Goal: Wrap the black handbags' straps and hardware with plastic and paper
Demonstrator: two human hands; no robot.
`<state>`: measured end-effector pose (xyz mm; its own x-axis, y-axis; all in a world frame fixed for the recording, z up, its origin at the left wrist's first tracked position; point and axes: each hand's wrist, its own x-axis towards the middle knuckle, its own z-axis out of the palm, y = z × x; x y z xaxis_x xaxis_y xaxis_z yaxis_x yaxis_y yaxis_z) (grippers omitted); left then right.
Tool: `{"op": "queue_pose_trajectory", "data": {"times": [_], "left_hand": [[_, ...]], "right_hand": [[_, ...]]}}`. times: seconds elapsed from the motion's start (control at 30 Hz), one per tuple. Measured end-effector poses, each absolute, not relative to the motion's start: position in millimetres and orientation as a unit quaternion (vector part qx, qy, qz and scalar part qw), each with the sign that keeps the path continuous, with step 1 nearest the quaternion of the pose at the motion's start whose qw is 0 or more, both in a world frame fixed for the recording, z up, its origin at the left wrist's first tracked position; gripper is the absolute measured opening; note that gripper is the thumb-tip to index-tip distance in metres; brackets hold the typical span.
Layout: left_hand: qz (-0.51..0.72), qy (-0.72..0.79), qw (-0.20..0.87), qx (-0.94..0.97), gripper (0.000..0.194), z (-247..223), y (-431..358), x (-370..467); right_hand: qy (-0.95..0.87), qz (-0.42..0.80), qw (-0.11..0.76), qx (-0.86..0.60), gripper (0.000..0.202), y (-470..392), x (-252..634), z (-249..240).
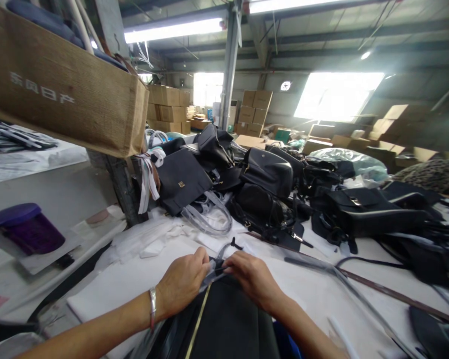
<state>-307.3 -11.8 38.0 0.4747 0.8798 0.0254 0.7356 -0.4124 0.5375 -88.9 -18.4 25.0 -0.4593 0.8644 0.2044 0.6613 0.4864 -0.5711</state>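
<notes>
Two bare hands are meeting at the top edge of a matte black handbag with a thin gold trim line (224, 319), which is lying at the near edge of the table, just in front of the person. The bag's long axis is running away from the viewer, its top pointing toward the pile of bags beyond, and the gold line is slanting up along its left side. The left hand (183, 281), with a silver bangle (153, 305) on its wrist, is curled with its fingers closed, pinching a crinkled clear plastic wrapping (213, 271) at the bag's top. The right hand (250, 276) is also closed, with fingertips pressing on the same spot, touching the bag's top edge; what exactly it is gripping cannot be told. A small black tab or zip pull (234, 244) is sticking up just beyond the fingers.

Under the bag a white padded table covering (134, 279) is spreading out smooth and pale. A long thin brown strap (377, 289) is lying diagonally to the right. Further off, a heap of glossy black leather handbags (269, 189) is crowding the table's middle. At upper left a coarse brown burlap tote with white lettering (67, 94) is hanging, and below it a round purple plastic container (26, 229) is sitting on a lower shelf. Stacked brown cardboard boxes (256, 112) are standing at the far wall.
</notes>
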Motion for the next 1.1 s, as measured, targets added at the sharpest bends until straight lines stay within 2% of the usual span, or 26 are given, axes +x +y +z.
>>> {"op": "queue_pose_trajectory", "data": {"times": [0.1, 0.2, 0.27, 0.43, 0.63, 0.8, 1.0, 1.1], "left_hand": [[0.142, 0.498, 0.219, 0.827, 0.018, 39.3, -10.0, -301.7], [0.137, 0.502, 0.206, 0.829, 0.018, 43.4, -6.9, -300.5], [0.135, 0.509, 0.200, 0.826, 0.018, 46.0, -4.2, -298.7], [0.112, 0.512, 0.180, 0.833, 0.014, 45.3, 2.5, -284.9], [0.089, 0.507, 0.163, 0.842, 0.016, 45.4, 9.0, -281.1], [0.067, 0.501, 0.150, 0.850, 0.018, 41.2, 13.4, -269.8], [0.035, 0.486, 0.139, 0.862, 0.022, 41.3, 19.2, -262.6], [0.025, 0.484, 0.127, 0.865, 0.024, 38.9, 21.7, -259.1]], "right_hand": [[-0.844, 0.223, 0.215, -0.437, 0.010, -18.8, -94.8, 23.3], [-0.821, 0.231, 0.226, -0.471, 0.013, -19.8, -88.6, 19.8], [-0.804, 0.211, 0.225, -0.508, 0.016, -20.4, -84.4, 16.3], [-0.843, 0.137, 0.148, -0.498, 0.014, -21.5, -91.6, 10.6], [-0.821, 0.146, 0.177, -0.523, 0.022, -19.6, -78.7, 5.6], [-0.849, 0.083, 0.126, -0.506, 0.020, -17.3, -81.5, -1.1], [-0.817, 0.173, 0.181, -0.519, 0.019, -12.4, -74.8, -5.5], [-0.812, 0.175, 0.170, -0.531, 0.008, -9.3, -74.5, -9.2]]}}
